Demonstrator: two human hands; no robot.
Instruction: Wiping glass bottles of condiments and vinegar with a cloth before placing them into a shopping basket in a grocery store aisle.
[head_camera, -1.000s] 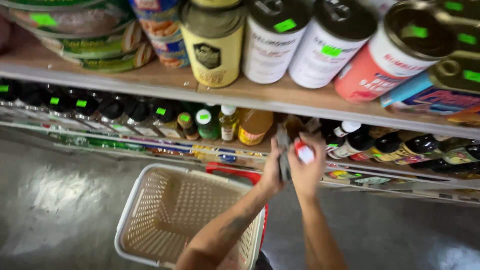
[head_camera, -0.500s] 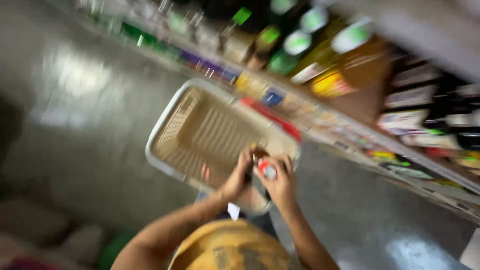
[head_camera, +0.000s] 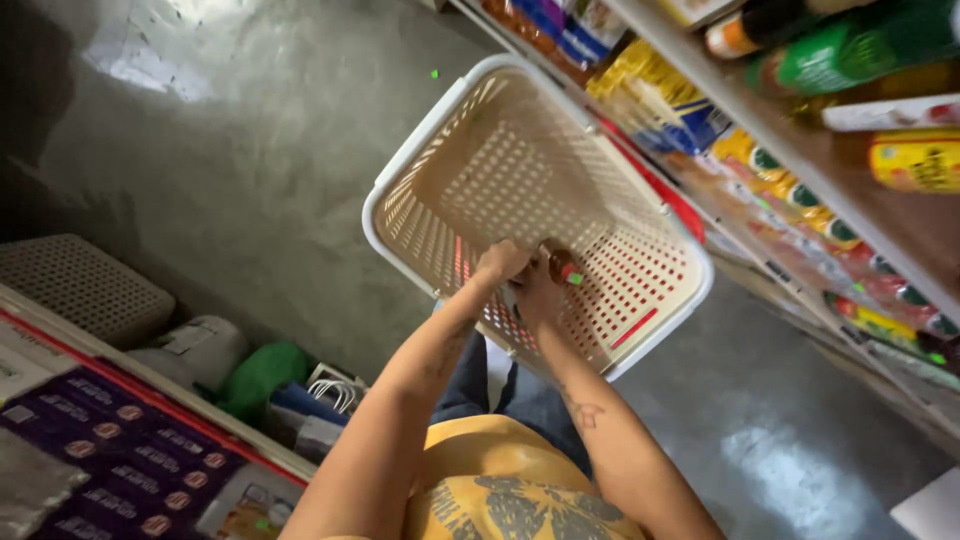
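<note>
Both hands, left hand and right hand, closed around a small brown bottle over the beige basket.

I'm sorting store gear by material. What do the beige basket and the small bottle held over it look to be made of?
The basket looks like moulded plastic, matt beige with a paler rim: its walls and floor are a regular perforated grid. The small bottle, held by both the left hand and right hand, seems brown glass or clear plastic with a red cap; too small to tell which.
</note>
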